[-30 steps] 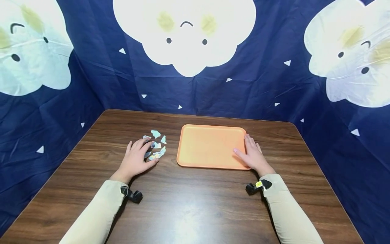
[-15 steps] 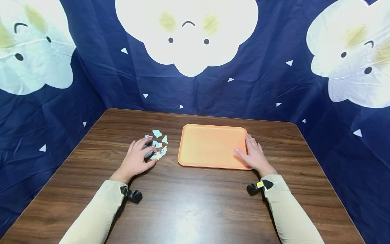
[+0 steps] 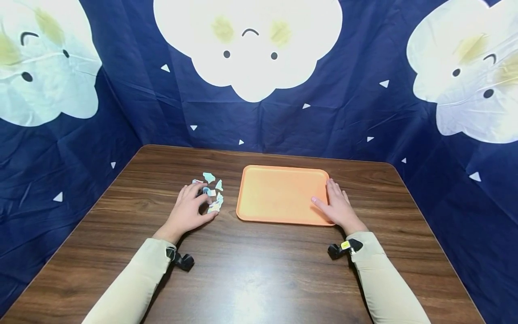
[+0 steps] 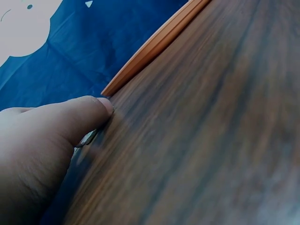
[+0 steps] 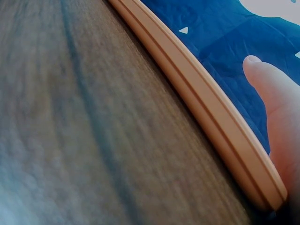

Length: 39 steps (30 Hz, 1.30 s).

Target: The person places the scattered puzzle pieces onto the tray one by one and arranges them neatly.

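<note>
My left hand (image 3: 191, 210) reaches among several irregular light-blue and white flat pieces on the table, its fingers curved down over them. Its thumb tip and index finger lie beside a patterned piece (image 3: 215, 206), perhaps touching it; the hand hides other pieces. A pale piece (image 3: 208, 177) and a small pointed one (image 3: 219, 185) lie beyond the fingers. In the left wrist view the thumb (image 4: 82, 115) points down near the tabletop. At the right edge of an orange tray (image 3: 279, 194) rests my right hand (image 3: 339, 207), fingers straight and thumb over the tray.
The brown wooden table (image 3: 259, 261) runs back to a dark blue cloth (image 3: 259, 121) printed with white clouds. Both wrists wear small black cameras, and the tray stands to the right of the pieces.
My left hand has moved slightly right, and the patterned piece by its thumb has shifted right and turned a little. The right hand stays at the tray.
</note>
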Each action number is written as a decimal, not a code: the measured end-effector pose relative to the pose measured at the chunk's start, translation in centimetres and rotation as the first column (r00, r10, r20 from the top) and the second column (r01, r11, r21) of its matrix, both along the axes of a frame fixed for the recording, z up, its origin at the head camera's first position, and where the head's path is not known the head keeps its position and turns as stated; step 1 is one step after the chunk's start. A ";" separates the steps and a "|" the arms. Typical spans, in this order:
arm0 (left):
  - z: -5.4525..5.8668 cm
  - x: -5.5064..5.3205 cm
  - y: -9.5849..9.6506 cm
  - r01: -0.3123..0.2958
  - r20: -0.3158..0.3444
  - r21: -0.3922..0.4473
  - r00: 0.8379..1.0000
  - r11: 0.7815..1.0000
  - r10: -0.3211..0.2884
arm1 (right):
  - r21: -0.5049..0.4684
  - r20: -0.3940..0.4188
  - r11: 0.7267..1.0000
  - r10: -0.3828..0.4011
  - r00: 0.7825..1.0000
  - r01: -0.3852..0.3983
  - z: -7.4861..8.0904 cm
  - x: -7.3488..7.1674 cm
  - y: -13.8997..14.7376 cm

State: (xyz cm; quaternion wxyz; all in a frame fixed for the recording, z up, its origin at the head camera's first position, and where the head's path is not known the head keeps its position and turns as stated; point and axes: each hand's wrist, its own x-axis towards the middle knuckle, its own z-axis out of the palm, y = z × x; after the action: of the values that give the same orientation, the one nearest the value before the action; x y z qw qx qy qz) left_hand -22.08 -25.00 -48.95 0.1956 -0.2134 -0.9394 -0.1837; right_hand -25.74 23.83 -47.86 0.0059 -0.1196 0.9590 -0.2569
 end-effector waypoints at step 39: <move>0.2 -2.0 -0.6 0.093 0.079 -0.109 0.993 0.990 -0.085 | -0.005 -0.010 1.000 0.001 1.000 -0.001 -0.1 0.0 -0.1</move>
State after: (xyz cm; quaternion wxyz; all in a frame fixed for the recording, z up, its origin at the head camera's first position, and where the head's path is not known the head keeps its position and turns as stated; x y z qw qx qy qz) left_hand -24.07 -25.58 -48.79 0.1398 -0.2587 -0.9444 -0.1468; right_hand -25.78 23.78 -47.95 0.0007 -0.1213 0.9584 -0.2585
